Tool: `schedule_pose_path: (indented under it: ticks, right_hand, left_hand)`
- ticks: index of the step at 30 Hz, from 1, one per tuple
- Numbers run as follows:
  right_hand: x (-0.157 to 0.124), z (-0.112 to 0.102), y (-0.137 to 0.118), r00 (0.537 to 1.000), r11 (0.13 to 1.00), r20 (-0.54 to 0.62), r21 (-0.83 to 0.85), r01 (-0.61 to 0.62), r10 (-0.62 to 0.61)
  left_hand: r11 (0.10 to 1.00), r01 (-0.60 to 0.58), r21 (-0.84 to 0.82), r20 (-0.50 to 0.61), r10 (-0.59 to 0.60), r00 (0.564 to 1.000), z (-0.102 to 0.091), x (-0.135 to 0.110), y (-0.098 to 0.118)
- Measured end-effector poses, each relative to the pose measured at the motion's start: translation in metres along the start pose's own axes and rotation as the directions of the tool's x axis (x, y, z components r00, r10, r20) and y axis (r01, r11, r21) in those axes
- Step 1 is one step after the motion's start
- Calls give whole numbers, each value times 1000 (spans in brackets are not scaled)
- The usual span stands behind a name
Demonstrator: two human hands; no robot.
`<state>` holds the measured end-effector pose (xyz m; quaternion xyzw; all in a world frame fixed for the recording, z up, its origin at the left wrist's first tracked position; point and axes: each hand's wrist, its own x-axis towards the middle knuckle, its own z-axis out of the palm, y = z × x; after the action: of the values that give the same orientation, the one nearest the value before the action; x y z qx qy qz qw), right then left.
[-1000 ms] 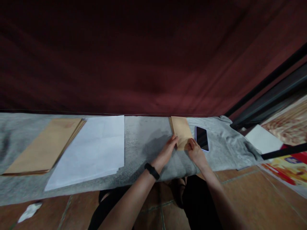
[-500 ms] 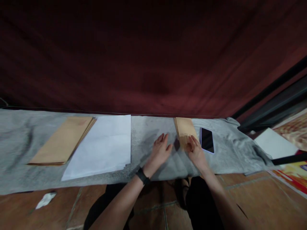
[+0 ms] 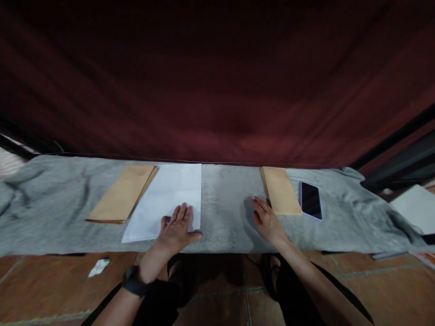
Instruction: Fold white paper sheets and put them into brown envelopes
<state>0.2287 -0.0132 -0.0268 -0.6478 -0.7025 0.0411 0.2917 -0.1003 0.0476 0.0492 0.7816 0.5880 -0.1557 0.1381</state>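
Now, your left hand [image 3: 176,228]: open, fingers spread flat on the near corner of the white sheets [image 3: 170,194], gripping nothing.
Your right hand [image 3: 267,219]: open and loose on the grey cloth [image 3: 224,203], fingertips just beside the small brown envelope stack [image 3: 281,190], holding nothing.
Left of the sheets: the larger brown envelope pile [image 3: 124,194], edge against them.
Further right: the phone [image 3: 310,200], just beside the small stack.
Behind: a dark red curtain [image 3: 217,90].

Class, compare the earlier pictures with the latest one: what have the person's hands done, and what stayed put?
The left hand left the small brown envelope stack and swung left to lie flat on the white sheets. The right hand let go of that stack and rests on the grey cloth beside it. The phone and large envelope pile are unmoved.
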Motion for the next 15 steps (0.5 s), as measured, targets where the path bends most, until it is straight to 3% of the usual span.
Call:
schedule_pose_path:
  ticks: [11,15]
  right_hand:
    - [5,12,-21,991,992,105,-86,91,-82]
    - [6,9,-23,990,992,113,-86,90,-80]
  left_hand:
    - [983,-179,-29,-171,171,970,-9,-1,4]
    - [993,-104,-52,-168,94,981,-15,-3,6]
